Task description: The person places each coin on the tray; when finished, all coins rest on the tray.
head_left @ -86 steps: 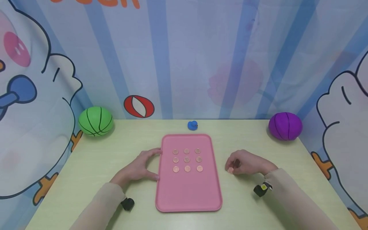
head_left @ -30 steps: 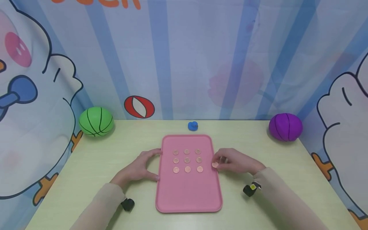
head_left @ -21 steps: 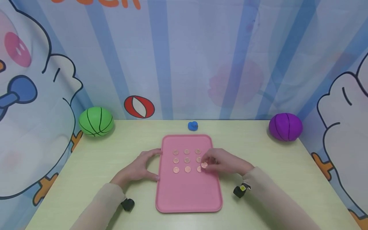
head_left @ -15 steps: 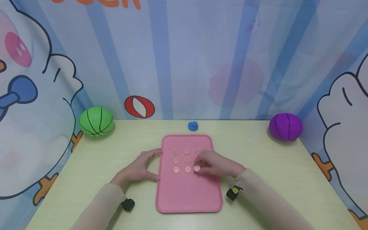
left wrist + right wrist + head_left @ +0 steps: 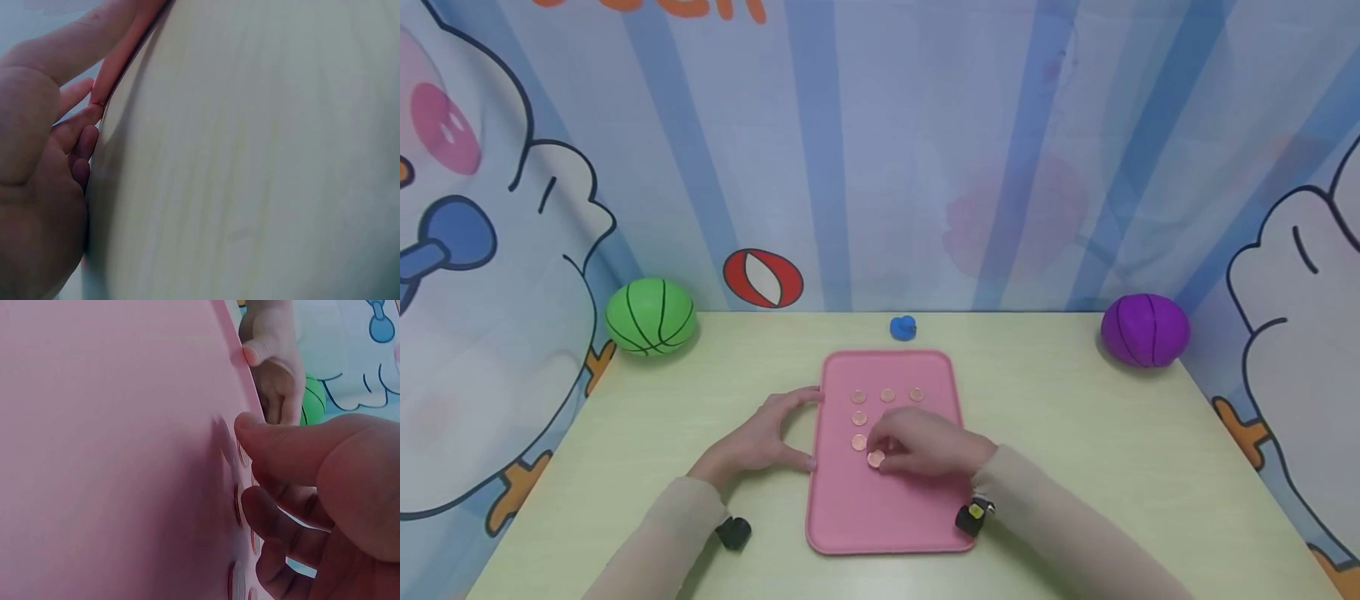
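Note:
My right hand (image 5: 928, 443) pinches a copper-coloured coin (image 5: 876, 459) between thumb and fingertips, low over the middle of a pink tray (image 5: 891, 521). On the tray are several like coins in rows, among them one in the far left corner of the grid (image 5: 858, 397); the right hand hides some of them. My left hand (image 5: 758, 442) rests against the tray's left rim, its thumb and fingers spread apart along it. In the left wrist view this hand (image 5: 37, 144) touches the tray's edge. The right wrist view shows coins standing out beside the right hand's fingers (image 5: 294, 450).
A small blue duck (image 5: 903, 328) sits on the pale table (image 5: 737, 358) behind the tray. A green ball (image 5: 651, 317) stands at the back left and a purple ball (image 5: 1145, 330) at the back right. A printed curtain (image 5: 910, 167) hangs behind the table.
My right hand has carried the coin leftward from the table right of the tray, over its rim, to below the middle column of coins. The left hand has stayed at the rim.

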Motion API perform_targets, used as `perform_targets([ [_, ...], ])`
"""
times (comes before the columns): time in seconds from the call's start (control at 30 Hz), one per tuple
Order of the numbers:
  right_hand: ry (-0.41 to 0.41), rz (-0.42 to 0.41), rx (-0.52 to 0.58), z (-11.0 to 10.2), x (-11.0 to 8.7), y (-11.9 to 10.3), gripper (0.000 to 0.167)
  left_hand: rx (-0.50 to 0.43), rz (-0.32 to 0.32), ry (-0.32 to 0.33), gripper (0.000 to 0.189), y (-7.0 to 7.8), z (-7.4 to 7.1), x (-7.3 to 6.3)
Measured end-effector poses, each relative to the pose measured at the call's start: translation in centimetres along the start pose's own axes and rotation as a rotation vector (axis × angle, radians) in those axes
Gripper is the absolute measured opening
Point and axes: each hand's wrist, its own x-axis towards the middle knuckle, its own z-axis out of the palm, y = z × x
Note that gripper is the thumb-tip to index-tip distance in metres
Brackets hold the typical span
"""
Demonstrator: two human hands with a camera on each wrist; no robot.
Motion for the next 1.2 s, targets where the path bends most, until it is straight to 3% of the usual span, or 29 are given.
perform_targets([
  [0.2,-0.023,0.014,-0.054,0.4,0.4,-0.8,0.016,0.008,0.007,-0.003,0.103,0.1,0.0,0.0],
  [0.57,0.013,-0.01,-0.113,0.6,0.7,-1.4,0.011,0.008,0.035,-0.001,0.101,0.2,-0.2,0.1],
  [0.97,0.034,0.004,-0.129,1.0,1.2,-2.0,0.014,0.001,-0.016,-0.011,0.104,0.4,-0.2,-0.1],
  [1.2,0.037,0.001,-0.115,1.2,1.3,-2.1,0.012,0.011,-0.005,-0.009,0.103,0.4,-0.1,-0.2],
])
